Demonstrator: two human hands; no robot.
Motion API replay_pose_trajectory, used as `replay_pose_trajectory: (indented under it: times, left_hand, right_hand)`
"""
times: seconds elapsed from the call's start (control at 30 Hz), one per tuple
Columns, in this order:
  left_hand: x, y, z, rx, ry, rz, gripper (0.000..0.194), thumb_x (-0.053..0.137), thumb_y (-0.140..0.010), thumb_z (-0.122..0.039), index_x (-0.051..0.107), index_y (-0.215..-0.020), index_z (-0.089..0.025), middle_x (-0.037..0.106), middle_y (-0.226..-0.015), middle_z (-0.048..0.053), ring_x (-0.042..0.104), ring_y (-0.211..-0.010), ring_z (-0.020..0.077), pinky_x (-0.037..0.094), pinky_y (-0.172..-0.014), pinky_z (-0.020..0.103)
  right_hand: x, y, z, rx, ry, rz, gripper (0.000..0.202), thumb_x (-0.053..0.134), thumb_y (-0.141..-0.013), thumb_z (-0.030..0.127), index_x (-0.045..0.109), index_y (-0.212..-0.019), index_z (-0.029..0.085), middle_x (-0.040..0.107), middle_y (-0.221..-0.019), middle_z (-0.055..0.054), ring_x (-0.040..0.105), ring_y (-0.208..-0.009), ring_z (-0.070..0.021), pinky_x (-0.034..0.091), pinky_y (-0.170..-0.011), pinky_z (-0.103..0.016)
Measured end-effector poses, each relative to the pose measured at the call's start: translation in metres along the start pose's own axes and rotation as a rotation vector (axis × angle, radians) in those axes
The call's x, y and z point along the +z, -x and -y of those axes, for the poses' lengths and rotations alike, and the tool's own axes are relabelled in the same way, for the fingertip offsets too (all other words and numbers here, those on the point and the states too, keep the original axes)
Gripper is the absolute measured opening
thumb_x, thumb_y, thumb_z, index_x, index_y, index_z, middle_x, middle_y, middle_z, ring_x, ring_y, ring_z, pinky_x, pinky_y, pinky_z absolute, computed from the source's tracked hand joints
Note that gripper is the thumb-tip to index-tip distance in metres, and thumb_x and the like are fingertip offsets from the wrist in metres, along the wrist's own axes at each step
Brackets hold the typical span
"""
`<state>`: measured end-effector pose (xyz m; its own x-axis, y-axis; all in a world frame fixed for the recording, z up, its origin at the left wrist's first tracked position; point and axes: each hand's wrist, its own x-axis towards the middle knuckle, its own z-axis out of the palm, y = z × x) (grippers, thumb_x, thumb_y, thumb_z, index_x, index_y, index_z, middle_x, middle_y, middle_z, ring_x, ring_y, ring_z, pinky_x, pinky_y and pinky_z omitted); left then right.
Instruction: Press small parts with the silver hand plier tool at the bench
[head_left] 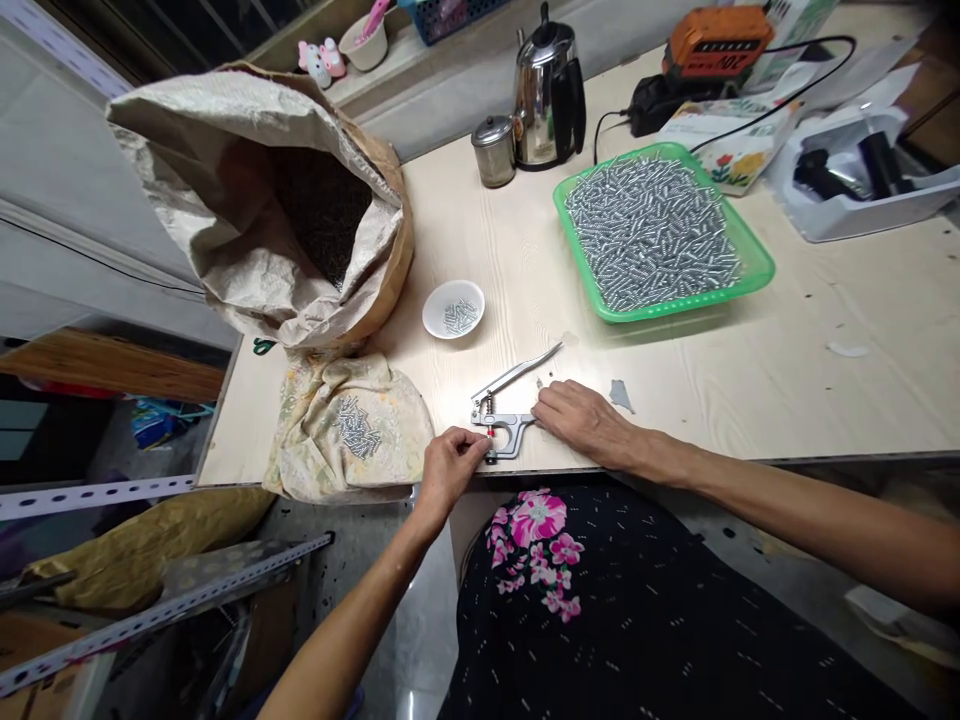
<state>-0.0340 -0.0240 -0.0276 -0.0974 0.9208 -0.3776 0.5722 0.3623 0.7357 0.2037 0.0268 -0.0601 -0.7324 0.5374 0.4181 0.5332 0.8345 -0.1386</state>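
Silver snap-fastener pliers (517, 422) lie on the table near its front edge, their upper lever raised. My right hand (581, 420) is closed around the end of the lower handle. At the jaw, beside a small red part, my left hand (454, 462) has thumb and fingers pinched together; whatever is between them is too small to make out. Left of that hand, a patterned cloth (397, 400) carries a pile of small metal pieces (358, 430). Similar pieces lie in a white bowl (433, 312) behind the pliers.
A green basket (759, 262) heaped with metal pieces stands at the right. A large open sack (232, 230) rises at the left. Farther back are a steel kettle (536, 90), a lidded canister (494, 152), an orange battery (716, 42) and a grey bin (847, 215).
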Motion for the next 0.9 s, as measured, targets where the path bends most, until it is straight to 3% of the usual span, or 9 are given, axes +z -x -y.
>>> replay_pose_trajectory:
  times: [0.37,0.57,0.67,0.77,0.9]
  left_hand:
    - [-0.014,-0.012,-0.015,-0.117,-0.059,0.301,0.04,0.068,-0.067,-0.053,0.065,-0.059,-0.013,0.05,-0.05,-0.002,0.04,-0.051,0.009,0.028,-0.05,0.023]
    - [-0.013,-0.007,-0.021,-0.133,-0.099,0.292,0.035,0.066,-0.065,-0.049,0.067,-0.064,-0.014,0.057,-0.057,0.0,0.045,-0.056,0.0112,0.033,-0.056,0.024]
    - [-0.011,-0.006,-0.019,-0.125,-0.107,0.258,0.032,0.066,-0.065,-0.046,0.067,-0.064,-0.014,0.06,-0.059,0.001,0.048,-0.058,0.0124,0.036,-0.058,0.025]
    - [-0.009,-0.006,-0.015,-0.122,-0.106,0.237,0.03,0.066,-0.065,-0.043,0.069,-0.066,-0.013,0.062,-0.059,0.001,0.051,-0.058,0.0133,0.038,-0.059,0.026]
    - [-0.009,-0.008,-0.01,-0.105,-0.105,0.234,0.031,0.066,-0.065,-0.045,0.069,-0.066,-0.014,0.062,-0.059,0.001,0.052,-0.057,0.0133,0.039,-0.058,0.025]
  right_hand:
    - [0.001,0.0,0.001,0.01,-0.027,0.037,0.021,0.044,-0.097,0.011,0.056,-0.08,0.016,0.052,-0.079,-0.005,0.039,-0.076,-0.0194,0.029,-0.069,-0.032]
    - [0.0,0.003,0.004,0.06,-0.089,0.087,0.022,0.04,-0.097,0.009,0.055,-0.083,0.017,0.054,-0.082,-0.005,0.04,-0.076,-0.019,0.028,-0.07,-0.033]
    - [-0.003,0.001,0.0,0.09,-0.152,0.14,0.017,0.046,-0.098,0.017,0.055,-0.084,0.017,0.055,-0.084,-0.004,0.043,-0.077,-0.0188,0.029,-0.07,-0.033]
    - [-0.007,-0.01,-0.003,0.114,-0.185,0.168,0.016,0.05,-0.098,0.028,0.058,-0.089,0.017,0.057,-0.09,-0.004,0.047,-0.082,-0.0193,0.031,-0.072,-0.033]
    - [-0.012,-0.035,0.004,0.074,-0.194,0.185,0.016,0.05,-0.098,0.028,0.061,-0.095,0.017,0.06,-0.098,-0.006,0.049,-0.089,-0.0208,0.033,-0.076,-0.034]
